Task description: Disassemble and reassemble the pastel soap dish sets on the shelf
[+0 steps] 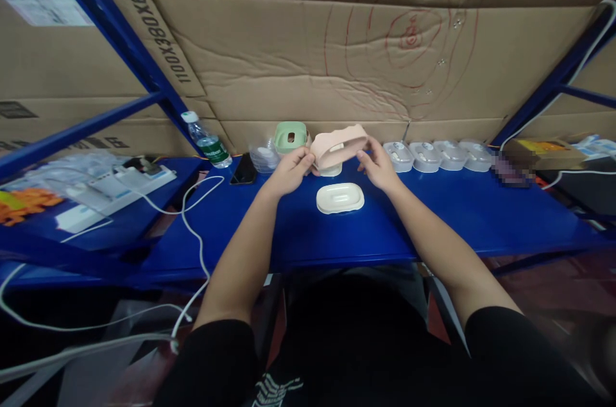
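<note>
A pink plastic shell (337,146) with a wavy edge and a long opening is held up, tilted, above the blue table. My left hand (290,172) pinches its left end, and my right hand (379,166) grips the right end between thumb and fingers. Just below lies a cream oval lid-like piece (340,198) with a raised middle, flat on the table. Another cream piece (331,170) shows partly behind the pink shell. Close behind my left hand stands a green plastic container (290,137) with a slot in it.
Several clear-lidded tubs (425,156) stand in a row at the back right. At the back left are a water bottle (206,142), a phone (244,169) and clear plastic pieces (264,156). A white cable (197,237) hangs over the left table edge; blue posts flank the table (447,214).
</note>
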Motion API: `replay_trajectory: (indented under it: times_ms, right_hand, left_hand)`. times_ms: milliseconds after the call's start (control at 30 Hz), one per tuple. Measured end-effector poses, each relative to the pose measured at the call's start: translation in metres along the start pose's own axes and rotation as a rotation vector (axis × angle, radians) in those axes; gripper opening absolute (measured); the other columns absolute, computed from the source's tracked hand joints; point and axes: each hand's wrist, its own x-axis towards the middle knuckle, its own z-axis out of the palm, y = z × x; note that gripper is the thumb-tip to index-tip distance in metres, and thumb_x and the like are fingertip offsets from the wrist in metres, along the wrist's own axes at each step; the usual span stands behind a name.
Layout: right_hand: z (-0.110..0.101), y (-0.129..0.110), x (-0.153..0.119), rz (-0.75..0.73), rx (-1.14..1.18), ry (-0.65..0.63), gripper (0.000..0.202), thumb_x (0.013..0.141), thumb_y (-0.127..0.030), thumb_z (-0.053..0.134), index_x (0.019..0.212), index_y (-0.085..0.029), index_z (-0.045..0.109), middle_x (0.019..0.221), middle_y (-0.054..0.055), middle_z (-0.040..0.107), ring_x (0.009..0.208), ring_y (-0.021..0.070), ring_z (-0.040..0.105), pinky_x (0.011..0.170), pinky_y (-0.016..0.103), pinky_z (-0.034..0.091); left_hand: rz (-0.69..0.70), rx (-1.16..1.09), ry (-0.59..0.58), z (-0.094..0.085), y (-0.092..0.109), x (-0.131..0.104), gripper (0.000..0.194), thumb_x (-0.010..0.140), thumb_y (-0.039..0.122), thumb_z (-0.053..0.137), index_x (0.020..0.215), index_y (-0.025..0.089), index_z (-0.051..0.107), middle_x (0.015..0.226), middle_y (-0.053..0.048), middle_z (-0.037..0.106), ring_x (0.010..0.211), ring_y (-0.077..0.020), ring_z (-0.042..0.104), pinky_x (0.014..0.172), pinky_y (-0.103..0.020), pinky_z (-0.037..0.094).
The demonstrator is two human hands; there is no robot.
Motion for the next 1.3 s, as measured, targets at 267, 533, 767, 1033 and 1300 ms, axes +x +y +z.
replay_trajectory:
  times_ms: [267,533,767,1033,1300]
  right_hand:
    - [-0.009,0.002,0.005,0.142,0.091,0.04,0.055,0.082,-0.077,0.066,0.095,-0.024,0.058,0.066,-0.003,0.061,0.054,0.0151,0.059,0.052,0.028,0.048]
    - [-0.018,-0.01,0.004,0.305,-0.147,-0.104,0.034,0.089,-0.049,0.063,0.072,-0.024,0.047,0.056,-0.002,0.057,0.05,0.0147,0.056,0.052,0.027,0.041]
    - [-0.017,-0.015,0.003,0.413,-0.354,-0.37,0.033,0.095,-0.049,0.056,0.077,-0.021,0.056,0.067,0.003,0.065,0.054,0.0169,0.063,0.056,0.029,0.045]
    - [-0.018,-0.015,0.001,0.326,-0.552,-0.682,0.051,0.093,-0.067,0.056,0.078,-0.019,0.065,0.073,0.005,0.071,0.061,0.0183,0.067,0.06,0.028,0.044]
    - [-0.02,-0.019,0.001,0.329,-0.569,-0.767,0.052,0.092,-0.068,0.056,0.081,-0.018,0.068,0.069,0.004,0.068,0.06,0.0174,0.064,0.058,0.027,0.042]
  left_hand:
    - [-0.171,-0.087,-0.047,0.002,-0.003,0.001,0.064,0.094,0.08,0.048,0.091,0.017,0.062,0.069,-0.004,0.071,0.057,-0.0134,0.068,0.054,-0.024,0.044]
    - [-0.325,0.065,-0.106,-0.004,-0.003,-0.001,0.055,0.099,0.064,0.053,0.082,0.014,0.071,0.084,-0.011,0.08,0.046,-0.0077,0.051,0.05,-0.023,0.042]
    - [-0.479,0.158,-0.216,-0.004,-0.006,-0.001,0.056,0.105,0.053,0.042,0.073,0.015,0.068,0.067,-0.009,0.073,0.045,-0.0103,0.051,0.047,-0.024,0.04]
    - [-0.557,0.37,-0.352,-0.002,-0.011,-0.003,0.054,0.105,0.047,0.036,0.069,0.017,0.064,0.064,-0.006,0.069,0.048,-0.0129,0.054,0.051,-0.025,0.043]
    - [-0.535,0.428,-0.448,0.001,-0.01,-0.004,0.056,0.104,0.045,0.032,0.065,0.019,0.062,0.061,-0.005,0.066,0.051,-0.0142,0.054,0.055,-0.027,0.043]
